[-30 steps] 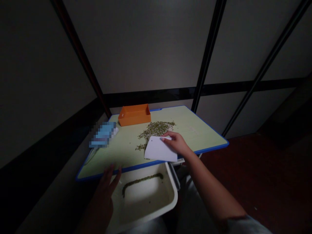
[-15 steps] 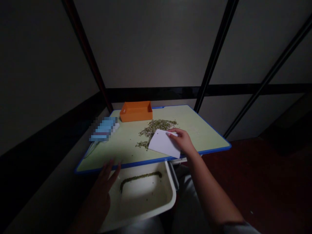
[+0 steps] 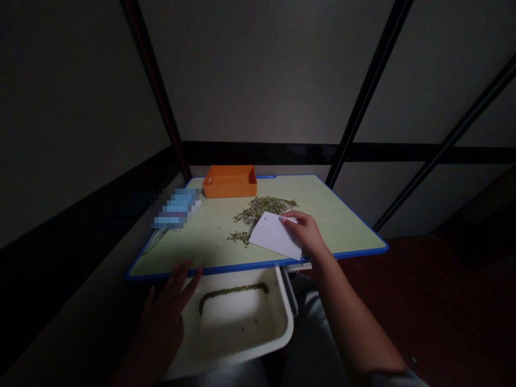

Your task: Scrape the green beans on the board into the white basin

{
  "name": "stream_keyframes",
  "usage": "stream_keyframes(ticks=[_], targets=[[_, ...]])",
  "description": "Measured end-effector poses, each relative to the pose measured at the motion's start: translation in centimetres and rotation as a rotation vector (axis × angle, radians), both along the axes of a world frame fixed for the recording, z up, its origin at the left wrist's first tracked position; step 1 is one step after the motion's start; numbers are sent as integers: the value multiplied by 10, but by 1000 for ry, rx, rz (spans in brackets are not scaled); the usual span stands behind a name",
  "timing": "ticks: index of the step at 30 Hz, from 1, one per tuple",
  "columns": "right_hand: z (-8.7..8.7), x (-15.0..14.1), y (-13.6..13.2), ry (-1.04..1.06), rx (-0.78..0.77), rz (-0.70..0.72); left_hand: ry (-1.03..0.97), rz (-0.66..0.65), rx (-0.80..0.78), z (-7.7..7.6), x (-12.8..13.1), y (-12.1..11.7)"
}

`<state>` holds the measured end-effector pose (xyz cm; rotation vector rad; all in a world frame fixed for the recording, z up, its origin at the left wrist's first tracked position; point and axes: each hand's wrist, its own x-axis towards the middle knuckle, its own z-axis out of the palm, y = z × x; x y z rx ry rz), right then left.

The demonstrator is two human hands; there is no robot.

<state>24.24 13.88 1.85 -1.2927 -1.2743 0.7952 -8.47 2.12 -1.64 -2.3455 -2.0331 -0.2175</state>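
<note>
My right hand (image 3: 305, 231) grips the upper right part of a thin white scraper (image 3: 274, 236), a flat sheet with a small hole near one corner. The scraper leans over the near side of a loose heap of small green-brown seeds or pods (image 3: 268, 207) on the table. A smaller patch of them lies at its left edge. My left hand (image 3: 169, 301) has its fingers stretched apart at the table's front edge, beside the left side of a white tub (image 3: 288, 322). Inside the tub, a line of the same bits runs along the far part of its bottom.
The pale green table (image 3: 342, 226) has a blue rim. At its back left stands an orange open box (image 3: 229, 189). A blurred-out blue object (image 3: 176, 208) with a white cable lies on the left side. Panelled walls (image 3: 258, 75) rise behind and to the left.
The whole view has shifted slightly, with the table and box appearing a little further right. The scraper stays in my right hand by the heap, and my left hand keeps its place at the edge.
</note>
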Motion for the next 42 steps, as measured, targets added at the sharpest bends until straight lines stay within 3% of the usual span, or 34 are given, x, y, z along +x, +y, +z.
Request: stream_keyframes(ticks=[7, 16, 30, 35, 42], targets=[[-1, -1, -4, -9, -10, 24, -37, 35, -43, 9, 7, -1], [-5, 0, -2, -66, -4, 37, -61, -26, 45, -1, 1, -1], [-4, -16, -4, -108, 43, 51, -44, 14, -42, 8, 6, -3], [3, -24, -4, -85, 69, 120, 29, 26, -7, 11, 9, -5], [5, -25, -9, -15, 23, 269, 54, 31, -82, 21, 14, -7]])
